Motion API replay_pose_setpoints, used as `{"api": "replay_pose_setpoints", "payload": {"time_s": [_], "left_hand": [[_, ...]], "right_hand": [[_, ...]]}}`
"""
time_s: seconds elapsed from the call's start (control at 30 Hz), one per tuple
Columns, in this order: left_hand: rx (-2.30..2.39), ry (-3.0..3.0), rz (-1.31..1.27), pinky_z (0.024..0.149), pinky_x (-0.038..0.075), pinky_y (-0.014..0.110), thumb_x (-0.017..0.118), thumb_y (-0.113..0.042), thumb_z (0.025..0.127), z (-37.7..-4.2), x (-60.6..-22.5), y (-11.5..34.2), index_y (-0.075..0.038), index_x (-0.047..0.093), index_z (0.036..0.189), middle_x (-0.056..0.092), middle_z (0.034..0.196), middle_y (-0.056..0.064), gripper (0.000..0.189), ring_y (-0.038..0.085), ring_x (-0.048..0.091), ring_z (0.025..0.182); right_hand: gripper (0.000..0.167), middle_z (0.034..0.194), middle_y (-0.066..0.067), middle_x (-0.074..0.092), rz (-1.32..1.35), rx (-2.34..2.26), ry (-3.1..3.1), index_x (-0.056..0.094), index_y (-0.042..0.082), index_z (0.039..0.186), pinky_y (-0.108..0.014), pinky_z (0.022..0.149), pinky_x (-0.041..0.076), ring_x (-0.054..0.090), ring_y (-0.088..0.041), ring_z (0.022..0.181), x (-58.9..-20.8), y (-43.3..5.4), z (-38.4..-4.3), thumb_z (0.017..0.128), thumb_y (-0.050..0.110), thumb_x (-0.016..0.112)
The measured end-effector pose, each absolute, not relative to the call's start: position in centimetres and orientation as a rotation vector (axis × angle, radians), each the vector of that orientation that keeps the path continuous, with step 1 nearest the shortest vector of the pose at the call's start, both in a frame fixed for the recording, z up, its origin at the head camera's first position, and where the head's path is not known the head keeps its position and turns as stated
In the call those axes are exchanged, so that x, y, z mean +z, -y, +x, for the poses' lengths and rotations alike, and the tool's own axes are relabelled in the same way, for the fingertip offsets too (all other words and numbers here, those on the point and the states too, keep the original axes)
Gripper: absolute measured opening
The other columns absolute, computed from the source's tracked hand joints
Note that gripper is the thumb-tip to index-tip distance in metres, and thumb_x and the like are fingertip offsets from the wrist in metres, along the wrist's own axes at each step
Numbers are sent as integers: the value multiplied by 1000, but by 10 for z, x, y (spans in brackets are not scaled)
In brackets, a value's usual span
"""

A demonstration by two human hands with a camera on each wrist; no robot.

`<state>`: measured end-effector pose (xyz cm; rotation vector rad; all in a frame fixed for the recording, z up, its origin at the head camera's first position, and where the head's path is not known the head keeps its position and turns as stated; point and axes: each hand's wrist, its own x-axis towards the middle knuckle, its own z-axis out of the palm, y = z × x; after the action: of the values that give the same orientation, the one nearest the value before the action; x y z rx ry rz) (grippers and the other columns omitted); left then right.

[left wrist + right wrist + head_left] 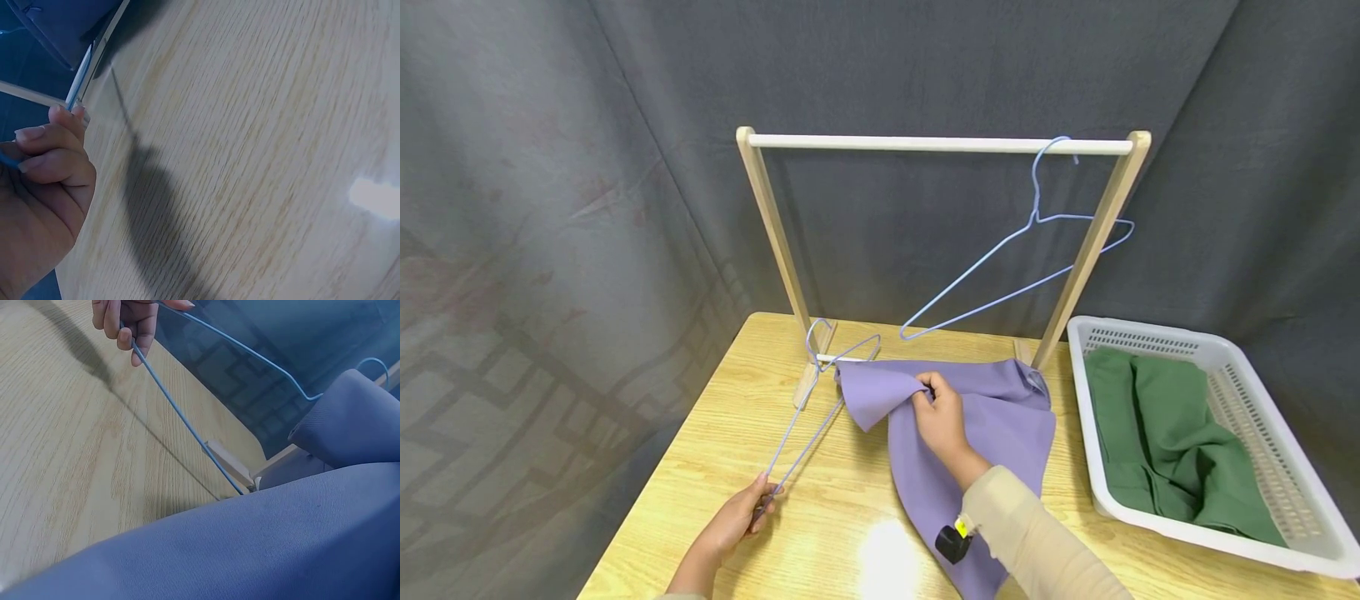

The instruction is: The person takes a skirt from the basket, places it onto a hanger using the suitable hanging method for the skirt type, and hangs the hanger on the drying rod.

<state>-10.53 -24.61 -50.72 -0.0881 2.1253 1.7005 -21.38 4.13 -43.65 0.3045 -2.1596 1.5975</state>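
Near the table's front left, my left hand (737, 517) grips one end of a light-blue wire hanger (792, 423). The hanger slants away toward the rack, hook at the far side. Its far end reaches the folded edge of a purple garment (1000, 442), and part of the bar is hidden behind the cloth. My right hand (943, 421) pinches that garment near its upper edge; some fingers are tucked out of sight in the fabric. In the right wrist view the purple cloth (269, 537) fills the lower part, with the left hand (128, 325) on the hanger beyond.
A wooden rack (769, 225) with a white top rail (895, 144) stands at the back of the table. Another blue hanger (973, 265) hangs bare at the rail's right. On the right sits a white basket (1078, 408) with folded green cloth (1172, 442) inside.
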Motion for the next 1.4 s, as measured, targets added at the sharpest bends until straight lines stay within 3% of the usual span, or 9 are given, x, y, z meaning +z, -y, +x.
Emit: {"api": "replay_pose_setpoints", "payload": {"time_s": [0.47, 0.73, 1.03, 1.4], "left_hand": [[1797, -1931, 0, 50, 37, 12, 18, -43, 93, -102, -507, 240, 18, 30, 119, 46, 87, 6, 67, 3, 43, 57], [1865, -1781, 122, 56, 47, 20, 18, -35, 96, -104, -510, 235, 19, 34, 114, 50, 88, 6, 59, 7, 54, 61], [1907, -1666, 224, 59, 48, 21, 17, -28, 97, -103, -512, 228, 13, 41, 109, 49, 88, 6, 49, 8, 55, 64], [1880, -1689, 198, 59, 47, 22, 22, -32, 96, -102, -513, 223, 18, 36, 109, 49, 87, 6, 54, 9, 53, 63]], "right_hand": [[13, 80, -9, 60, 227, 1636, 2254, 60, 1, 82, -32, 66, 41, 50, -18, 73, -444, -40, -212, 76, -6, 51], [11, 83, -11, 61, 171, 1690, 2266, 60, 1, 82, -35, 74, 42, 52, -20, 80, -446, -39, -212, 76, -3, 52], [11, 83, -9, 60, 113, 1737, 2288, 61, 0, 83, -31, 70, 41, 51, -18, 77, -450, -35, -213, 75, -1, 53], [12, 80, -7, 60, -1, 1786, 2312, 62, 0, 83, -25, 62, 39, 47, -14, 69, -446, -33, -212, 75, 2, 53]]}}
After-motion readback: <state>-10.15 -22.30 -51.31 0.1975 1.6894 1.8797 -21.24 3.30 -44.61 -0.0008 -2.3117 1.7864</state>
